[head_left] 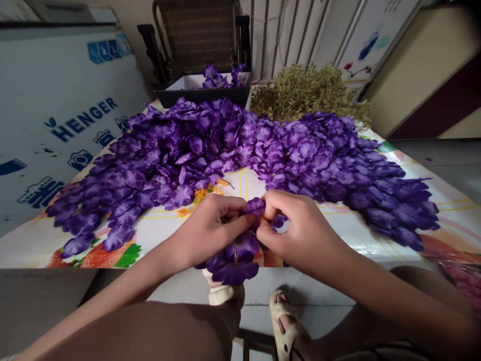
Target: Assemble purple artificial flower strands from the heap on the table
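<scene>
My left hand (210, 228) is closed around a strand of purple fabric flowers (236, 260) that hangs down past the table's front edge. My right hand (296, 228) pinches a single purple blossom (255, 205) at the top of that strand, fingertips meeting those of the left hand. Both hands hover just above the front edge of a low table (376, 235) covered in a fruit-print cloth. A big arc-shaped heap of loose purple petals (240, 145) lies on the table just beyond my hands.
A pile of dry green stems (308, 93) lies at the table's back right. A dark tray (203, 93) with more purple flowers sits behind, before a chair (199, 35). A white chest freezer (56, 115) stands left. My knees and sandalled feet (285, 321) are below.
</scene>
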A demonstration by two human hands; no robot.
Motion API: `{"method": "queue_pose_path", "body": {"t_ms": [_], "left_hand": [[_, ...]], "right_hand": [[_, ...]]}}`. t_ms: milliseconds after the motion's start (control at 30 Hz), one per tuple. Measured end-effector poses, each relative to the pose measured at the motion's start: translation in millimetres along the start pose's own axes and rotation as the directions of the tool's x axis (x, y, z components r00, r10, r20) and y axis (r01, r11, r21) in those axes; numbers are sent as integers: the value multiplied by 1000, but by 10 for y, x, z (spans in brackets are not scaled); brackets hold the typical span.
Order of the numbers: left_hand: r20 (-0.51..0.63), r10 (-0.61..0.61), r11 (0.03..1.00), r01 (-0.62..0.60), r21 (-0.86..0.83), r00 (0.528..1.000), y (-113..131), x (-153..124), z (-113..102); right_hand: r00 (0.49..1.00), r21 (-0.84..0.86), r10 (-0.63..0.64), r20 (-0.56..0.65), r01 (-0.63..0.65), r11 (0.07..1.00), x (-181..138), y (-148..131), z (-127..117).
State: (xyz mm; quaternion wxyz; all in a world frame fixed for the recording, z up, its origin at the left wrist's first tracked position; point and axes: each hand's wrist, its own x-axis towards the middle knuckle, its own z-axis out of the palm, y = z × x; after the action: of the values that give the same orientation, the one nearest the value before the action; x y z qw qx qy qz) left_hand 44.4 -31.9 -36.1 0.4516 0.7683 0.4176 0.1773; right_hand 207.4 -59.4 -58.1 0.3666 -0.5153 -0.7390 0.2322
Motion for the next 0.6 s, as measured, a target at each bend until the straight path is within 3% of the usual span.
{"method": "queue_pose_path", "body": {"t_ms": [200,367,500,600], "left_hand": [[1,18,997,-18,70,1000,10,-3,12],[16,52,990,-54,132,999,2,-8,-12],[61,85,974,-96,208,995,3,-53,-33],[89,109,960,-128,248,990,15,-87,-31]], "right_hand": [[1000,4,17,26,-17,1000,-6,9,17],[992,171,41,123,-62,983,0,45,-46],[949,505,149,276,-275,818,7,78,-126],[884,579,171,435,-420,699,29,116,-160]]}}
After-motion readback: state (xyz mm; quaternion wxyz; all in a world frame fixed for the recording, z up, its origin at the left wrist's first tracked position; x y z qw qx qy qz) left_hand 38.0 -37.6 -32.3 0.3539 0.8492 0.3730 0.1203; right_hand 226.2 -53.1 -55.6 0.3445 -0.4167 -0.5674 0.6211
